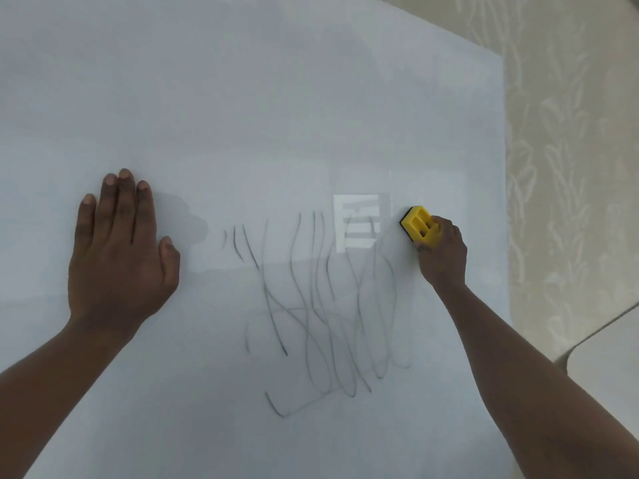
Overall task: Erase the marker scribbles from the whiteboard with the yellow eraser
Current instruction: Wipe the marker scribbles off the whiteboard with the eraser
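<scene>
A white whiteboard (242,115) fills most of the view. Thin dark marker scribbles (321,305) run in wavy up-and-down lines across its lower middle. My right hand (442,257) grips the yellow eraser (420,226) and presses it against the board just to the upper right of the scribbles. The eraser has a black pad on its underside. My left hand (119,250) lies flat on the board to the left of the scribbles, fingers spread, holding nothing.
The board's right edge (505,202) borders a beige wall with a pale leaf pattern (570,150). A white rounded surface (608,357) shows at the lower right. A bright window reflection (358,221) sits on the board beside the eraser.
</scene>
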A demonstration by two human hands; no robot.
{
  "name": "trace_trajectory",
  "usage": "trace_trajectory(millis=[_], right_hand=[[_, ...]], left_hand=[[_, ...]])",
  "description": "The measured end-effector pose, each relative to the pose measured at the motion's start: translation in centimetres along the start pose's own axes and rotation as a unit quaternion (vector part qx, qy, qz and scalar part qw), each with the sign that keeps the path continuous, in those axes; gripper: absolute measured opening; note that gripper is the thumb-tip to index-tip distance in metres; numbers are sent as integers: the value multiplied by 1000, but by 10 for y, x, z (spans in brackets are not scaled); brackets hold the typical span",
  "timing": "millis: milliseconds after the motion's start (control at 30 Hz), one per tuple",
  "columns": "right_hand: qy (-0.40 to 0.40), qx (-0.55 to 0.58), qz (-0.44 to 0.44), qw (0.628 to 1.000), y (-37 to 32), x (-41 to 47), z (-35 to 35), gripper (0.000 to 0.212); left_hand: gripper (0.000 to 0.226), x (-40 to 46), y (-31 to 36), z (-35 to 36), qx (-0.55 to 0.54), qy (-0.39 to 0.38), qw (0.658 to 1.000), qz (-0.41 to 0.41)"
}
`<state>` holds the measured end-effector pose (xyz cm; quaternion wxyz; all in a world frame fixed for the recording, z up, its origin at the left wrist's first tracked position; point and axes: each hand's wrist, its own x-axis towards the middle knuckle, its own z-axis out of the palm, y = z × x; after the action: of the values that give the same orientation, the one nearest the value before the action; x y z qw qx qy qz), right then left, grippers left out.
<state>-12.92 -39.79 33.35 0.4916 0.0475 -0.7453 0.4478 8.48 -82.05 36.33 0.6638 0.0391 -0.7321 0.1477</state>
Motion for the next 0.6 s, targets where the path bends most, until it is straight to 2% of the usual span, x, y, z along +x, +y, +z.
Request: trace_trajectory(millis=[133,367,467,600], right_hand=[[-15,-15,18,1000,29,-54,1,55],[-52,2,159,986,74,-166,9,55],[-53,18,195,979,71,-199,17,53],[-43,35,201,978,38,-246,33,55]], left_hand=[[67,-3,3,-1,-9,-11,1000,-7],[69,-14,5,-4,-13,-36,999,-5],[70,-19,5,-5,-15,-42,999,-1],[70,-23,2,-6,-20,-52,998,7]])
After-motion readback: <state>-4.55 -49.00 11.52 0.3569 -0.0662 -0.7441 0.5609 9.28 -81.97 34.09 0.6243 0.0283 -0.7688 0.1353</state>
